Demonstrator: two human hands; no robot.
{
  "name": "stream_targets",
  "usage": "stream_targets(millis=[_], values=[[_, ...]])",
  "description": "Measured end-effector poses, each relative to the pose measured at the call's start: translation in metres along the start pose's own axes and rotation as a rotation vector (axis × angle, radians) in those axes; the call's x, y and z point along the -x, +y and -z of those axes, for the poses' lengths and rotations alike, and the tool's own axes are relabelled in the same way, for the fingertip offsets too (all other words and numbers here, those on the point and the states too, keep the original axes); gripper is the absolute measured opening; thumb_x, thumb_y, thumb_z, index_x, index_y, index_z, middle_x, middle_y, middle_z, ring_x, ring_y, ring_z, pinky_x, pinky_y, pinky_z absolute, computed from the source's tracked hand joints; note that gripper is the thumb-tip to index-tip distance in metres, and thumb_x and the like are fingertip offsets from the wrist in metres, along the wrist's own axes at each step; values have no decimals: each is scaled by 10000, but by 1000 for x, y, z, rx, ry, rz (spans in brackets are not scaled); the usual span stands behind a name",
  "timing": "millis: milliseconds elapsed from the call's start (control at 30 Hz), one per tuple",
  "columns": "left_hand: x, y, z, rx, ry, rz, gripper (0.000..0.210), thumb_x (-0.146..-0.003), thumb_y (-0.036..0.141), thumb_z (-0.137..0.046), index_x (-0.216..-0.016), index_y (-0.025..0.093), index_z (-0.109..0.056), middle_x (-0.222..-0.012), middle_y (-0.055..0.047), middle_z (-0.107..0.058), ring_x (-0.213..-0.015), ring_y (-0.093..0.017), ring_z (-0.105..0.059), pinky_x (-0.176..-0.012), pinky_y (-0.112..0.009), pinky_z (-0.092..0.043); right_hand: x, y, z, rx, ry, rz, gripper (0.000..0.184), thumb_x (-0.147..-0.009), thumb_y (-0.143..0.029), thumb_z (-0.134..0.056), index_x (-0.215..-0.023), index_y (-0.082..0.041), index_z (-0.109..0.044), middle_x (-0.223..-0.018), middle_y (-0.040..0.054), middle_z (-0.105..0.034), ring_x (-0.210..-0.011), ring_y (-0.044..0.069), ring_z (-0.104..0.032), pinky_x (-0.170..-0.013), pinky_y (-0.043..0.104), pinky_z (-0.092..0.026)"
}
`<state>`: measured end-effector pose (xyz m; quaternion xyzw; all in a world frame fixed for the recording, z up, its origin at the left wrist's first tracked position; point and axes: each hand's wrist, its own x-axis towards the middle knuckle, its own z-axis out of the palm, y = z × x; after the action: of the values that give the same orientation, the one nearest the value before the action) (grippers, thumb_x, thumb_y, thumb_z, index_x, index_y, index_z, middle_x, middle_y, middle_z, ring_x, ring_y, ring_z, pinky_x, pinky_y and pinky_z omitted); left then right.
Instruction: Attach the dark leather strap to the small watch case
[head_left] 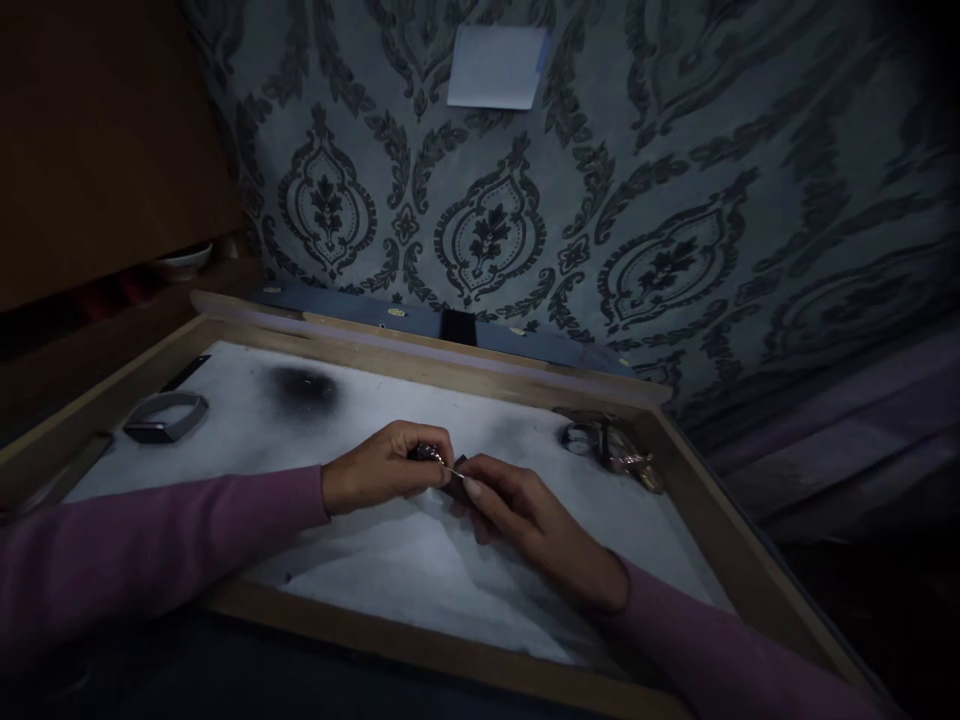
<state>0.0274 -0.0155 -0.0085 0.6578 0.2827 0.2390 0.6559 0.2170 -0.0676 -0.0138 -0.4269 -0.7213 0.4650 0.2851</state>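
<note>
My left hand [397, 465] is closed, its thumb and fingers pinching a small dark piece with shiny metal bits [427, 452], perhaps part of a watch. Close beside it, my right hand [517, 505] is closed around a dark brown strap-like strip [456, 486]. A thin bright metal line runs between the fingertips of both hands. Fingers partly cover both pieces, and I cannot tell whether they are joined. Both hands are above the white-lined bottom of a shallow wooden drawer [397, 630].
A grey-strapped watch [166, 418] stands on its side at the drawer's left. Several watches [611, 448] lie in a pile at the right. A white paper [496, 68] rests on the patterned fabric [487, 235] beyond. Brown wooden furniture [105, 150] rises at the left.
</note>
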Motion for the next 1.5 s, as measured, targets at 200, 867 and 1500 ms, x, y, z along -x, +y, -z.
stream_targets(millis=[200,867,1500], values=[[0,1,0,31,-40,12,125,-763,242,-574,-725,163,-483,-483,104,-368,-444,-54,-295,-437,-180,-233,0,3,0,-79,-10,-18,444,-979,-459,-393,-745,-139,-595,-613,0,-569,-490,81,-494,-517,216,-393],[1,1,5,57,-105,117,219,-709,256,-644,-771,176,-450,-505,105,-407,-413,-38,-309,-392,-166,-213,3,-4,5,165,-7,62,400,-981,-364,-392,-672,-161,-545,-464,-57,-428,-395,67,-426,-439,193,-340],[1,0,2,149,-47,81,248,-702,271,-667,-774,175,-450,-487,117,-380,-394,-29,-276,-375,-160,-182,4,-6,4,63,12,66,391,-983,-394,-385,-732,-150,-559,-517,-37,-512,-386,54,-431,-415,180,-344]])
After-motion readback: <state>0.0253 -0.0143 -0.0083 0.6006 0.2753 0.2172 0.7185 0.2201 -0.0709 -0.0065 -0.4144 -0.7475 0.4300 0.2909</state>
